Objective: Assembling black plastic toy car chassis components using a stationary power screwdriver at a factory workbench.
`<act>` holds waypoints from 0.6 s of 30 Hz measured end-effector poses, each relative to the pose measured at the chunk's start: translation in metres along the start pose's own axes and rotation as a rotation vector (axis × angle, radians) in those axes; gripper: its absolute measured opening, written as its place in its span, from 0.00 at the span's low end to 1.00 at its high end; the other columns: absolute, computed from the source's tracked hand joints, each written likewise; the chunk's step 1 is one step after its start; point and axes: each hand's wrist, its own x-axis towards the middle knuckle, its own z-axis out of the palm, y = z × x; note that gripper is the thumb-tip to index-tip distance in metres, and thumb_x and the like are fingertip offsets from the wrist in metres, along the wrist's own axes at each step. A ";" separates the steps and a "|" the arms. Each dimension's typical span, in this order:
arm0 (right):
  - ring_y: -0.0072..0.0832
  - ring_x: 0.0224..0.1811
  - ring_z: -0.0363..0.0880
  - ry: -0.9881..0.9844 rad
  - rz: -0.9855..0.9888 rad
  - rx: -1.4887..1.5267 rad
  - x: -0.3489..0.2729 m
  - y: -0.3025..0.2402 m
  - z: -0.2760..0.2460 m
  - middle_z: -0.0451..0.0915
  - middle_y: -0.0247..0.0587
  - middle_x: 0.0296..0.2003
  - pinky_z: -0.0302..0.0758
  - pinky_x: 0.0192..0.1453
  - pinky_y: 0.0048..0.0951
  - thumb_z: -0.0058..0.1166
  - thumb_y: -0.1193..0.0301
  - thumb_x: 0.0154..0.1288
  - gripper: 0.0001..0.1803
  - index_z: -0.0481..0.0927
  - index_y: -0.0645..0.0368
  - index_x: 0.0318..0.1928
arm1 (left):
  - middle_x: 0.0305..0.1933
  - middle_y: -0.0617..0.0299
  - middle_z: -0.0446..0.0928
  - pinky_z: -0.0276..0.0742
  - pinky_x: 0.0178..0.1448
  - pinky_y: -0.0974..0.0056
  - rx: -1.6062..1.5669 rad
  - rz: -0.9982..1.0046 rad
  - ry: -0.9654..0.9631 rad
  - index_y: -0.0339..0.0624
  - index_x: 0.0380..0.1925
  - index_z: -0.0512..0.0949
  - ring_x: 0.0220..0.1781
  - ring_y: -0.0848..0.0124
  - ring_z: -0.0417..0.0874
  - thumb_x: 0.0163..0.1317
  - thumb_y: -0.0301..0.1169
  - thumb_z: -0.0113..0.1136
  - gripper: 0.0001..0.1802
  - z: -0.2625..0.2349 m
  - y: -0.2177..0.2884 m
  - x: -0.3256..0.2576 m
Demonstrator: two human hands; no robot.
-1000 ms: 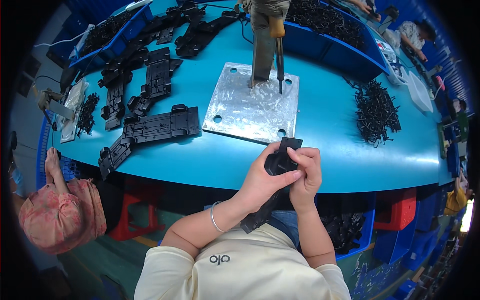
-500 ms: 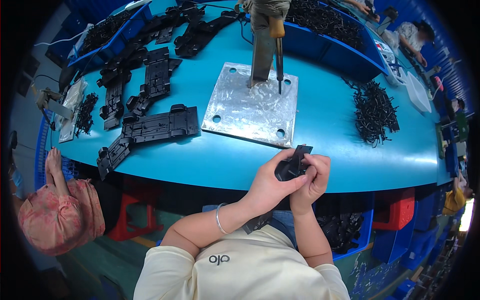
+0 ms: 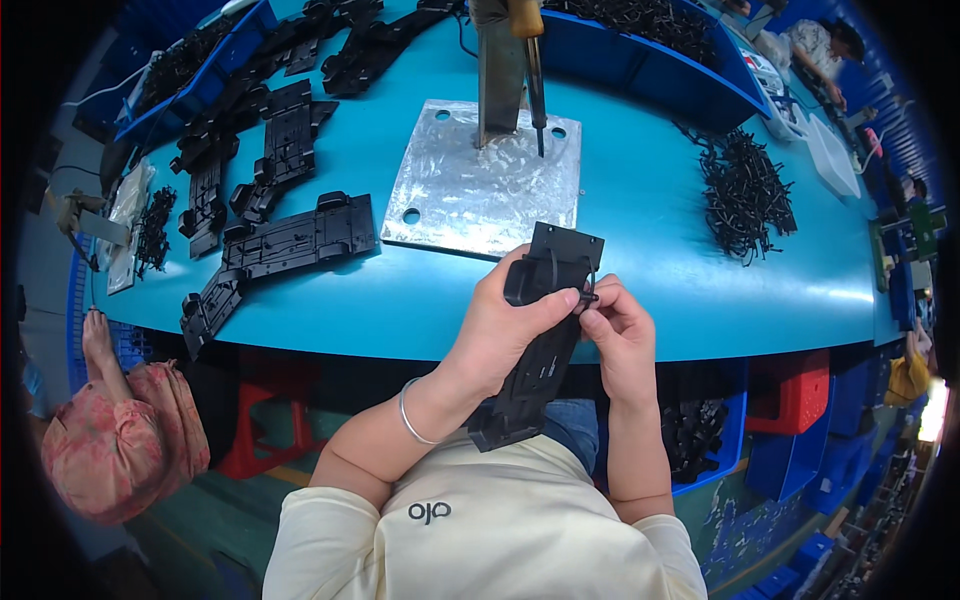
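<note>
- Noted at far left: co-worker in reddish patterned clothing (image 3: 125,440), with hands (image 3: 97,345) close together beside the table edge.
- Just beyond, seen on the blue table (image 3: 660,270): small heap of thin black pieces (image 3: 155,228), next to a clear plastic bag (image 3: 128,205).
- Recorded behind these: blue bin (image 3: 245,38), filled with dark pieces.
- Next to the right, noted several long black moulded parts (image 3: 290,240), some overlapping, the nearest lying near the front edge.
- Seen at centre: square metal plate (image 3: 480,190) with holes near its corners, bearing an upright bar (image 3: 500,95); beside the bar, a wooden-handled tool (image 3: 525,17), tip pointing down over the plate.
- Observed the left hand (image 3: 505,325) closed around the left side of a black part (image 3: 545,365), thumb across its face. Located this part above the lap, upper end overlapping the plate's near edge in view, lower end against the shirt front.
- Observed the right hand (image 3: 622,335) pinching a small black piece (image 3: 590,298) at the part's right edge. Cannot tell whether attached or separate.
- Noted farther right: tangled pile of thin black pieces (image 3: 745,195), then a white tray (image 3: 832,155).
</note>
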 end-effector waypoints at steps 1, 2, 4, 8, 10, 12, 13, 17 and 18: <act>0.15 0.28 0.63 0.011 -0.014 -0.024 0.000 0.001 0.000 0.63 0.29 0.27 0.61 0.31 0.15 0.47 0.78 0.53 0.02 0.70 0.62 0.29 | 0.31 0.62 0.72 0.71 0.34 0.75 0.023 -0.011 0.018 0.35 0.39 0.65 0.30 0.79 0.73 0.48 0.23 0.54 0.17 0.001 0.000 0.000; 0.15 0.28 0.63 0.010 -0.011 -0.024 0.000 0.002 0.000 0.63 0.29 0.27 0.61 0.31 0.15 0.47 0.78 0.53 0.02 0.70 0.62 0.29 | 0.31 0.62 0.72 0.71 0.34 0.75 0.022 -0.013 0.020 0.35 0.39 0.65 0.30 0.79 0.73 0.48 0.23 0.54 0.17 0.001 -0.001 0.000; 0.15 0.28 0.63 0.064 -0.001 0.002 0.001 0.004 0.003 0.63 0.29 0.27 0.60 0.30 0.15 0.47 0.77 0.53 0.02 0.70 0.62 0.28 | 0.31 0.62 0.72 0.71 0.35 0.75 0.002 -0.019 0.016 0.35 0.40 0.64 0.31 0.80 0.72 0.48 0.23 0.54 0.17 0.001 -0.002 0.001; 0.15 0.28 0.62 0.112 -0.021 -0.037 0.000 0.006 0.005 0.62 0.29 0.27 0.60 0.30 0.15 0.47 0.76 0.53 0.02 0.69 0.62 0.27 | 0.31 0.63 0.71 0.70 0.35 0.76 0.009 -0.014 0.034 0.35 0.39 0.65 0.31 0.80 0.72 0.48 0.23 0.54 0.17 0.001 -0.005 0.002; 0.15 0.28 0.61 0.021 -0.019 -0.028 0.000 0.007 0.004 0.61 0.30 0.27 0.60 0.29 0.15 0.47 0.76 0.54 0.03 0.68 0.61 0.26 | 0.31 0.63 0.71 0.69 0.35 0.76 -0.005 -0.005 0.020 0.35 0.39 0.64 0.31 0.81 0.71 0.48 0.24 0.54 0.17 0.001 -0.003 0.000; 0.15 0.28 0.61 0.021 -0.009 -0.053 -0.001 0.008 0.004 0.61 0.30 0.27 0.60 0.29 0.15 0.46 0.76 0.54 0.03 0.68 0.61 0.25 | 0.31 0.63 0.71 0.69 0.35 0.76 0.003 -0.005 0.026 0.35 0.39 0.64 0.31 0.81 0.71 0.48 0.24 0.54 0.17 0.000 -0.003 -0.001; 0.15 0.28 0.61 0.016 -0.002 -0.079 0.000 0.009 0.004 0.61 0.30 0.27 0.60 0.30 0.15 0.46 0.76 0.54 0.03 0.68 0.61 0.25 | 0.31 0.63 0.71 0.69 0.35 0.76 0.011 0.001 0.032 0.35 0.39 0.64 0.31 0.81 0.71 0.48 0.24 0.54 0.17 -0.001 -0.003 -0.001; 0.15 0.28 0.61 0.111 -0.049 -0.174 0.000 0.009 0.007 0.61 0.30 0.27 0.60 0.30 0.15 0.46 0.77 0.53 0.04 0.67 0.62 0.25 | 0.31 0.63 0.71 0.69 0.35 0.76 0.014 -0.015 0.034 0.35 0.39 0.64 0.31 0.81 0.71 0.48 0.24 0.54 0.17 -0.001 -0.006 0.002; 0.15 0.27 0.61 0.113 -0.061 -0.169 0.000 0.010 0.005 0.61 0.30 0.27 0.60 0.30 0.15 0.46 0.78 0.53 0.03 0.67 0.62 0.26 | 0.31 0.64 0.71 0.69 0.34 0.76 0.008 -0.004 0.028 0.35 0.39 0.64 0.31 0.81 0.71 0.48 0.24 0.54 0.17 0.000 -0.007 0.002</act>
